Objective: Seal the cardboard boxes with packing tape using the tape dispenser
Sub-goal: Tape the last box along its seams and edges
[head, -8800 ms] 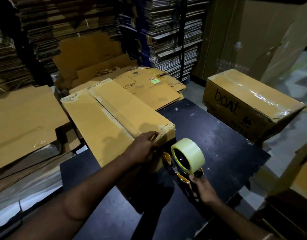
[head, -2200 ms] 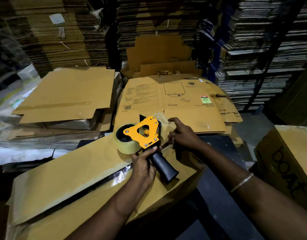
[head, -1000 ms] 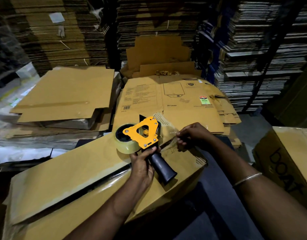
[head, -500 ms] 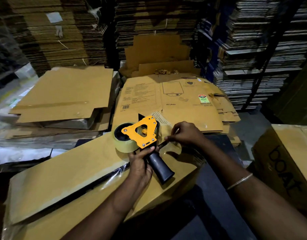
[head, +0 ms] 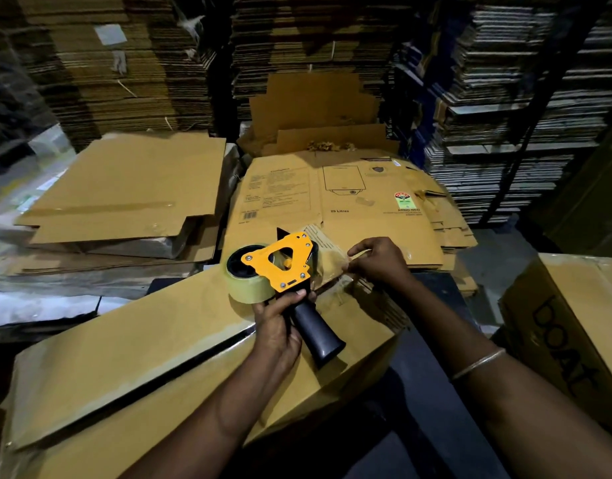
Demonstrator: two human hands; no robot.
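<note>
Your left hand (head: 280, 328) holds the tape dispenser (head: 280, 267) where the orange frame meets the black grip, with the thumb up against the frame. The dispenser stands on top of the cardboard box (head: 152, 347) near its far right end. Your right hand (head: 378, 262) pinches the loose end of the packing tape (head: 332, 257) just beside the dispenser's mouth, fingers curled on the film.

The box lies long across the dark surface (head: 432, 288), and its top flaps are not flush: a dark gap runs along the seam. The cardboard looks stiff but light, and its top probably gives under pressure, so press over the flap edges rather than mid-panel. The end nearest your right hand looks crumpled and already glossy with tape.

The tape is thin, clear and sticky; it likely folds onto itself if slack, so keep it taut and hold only the very end. The dispenser is rigid, weighted toward the roll (head: 249, 285); the black handle (head: 314, 335) is the proper place to take it for a long pull.

A second box (head: 574, 323), already taped, sits to the right.
</note>
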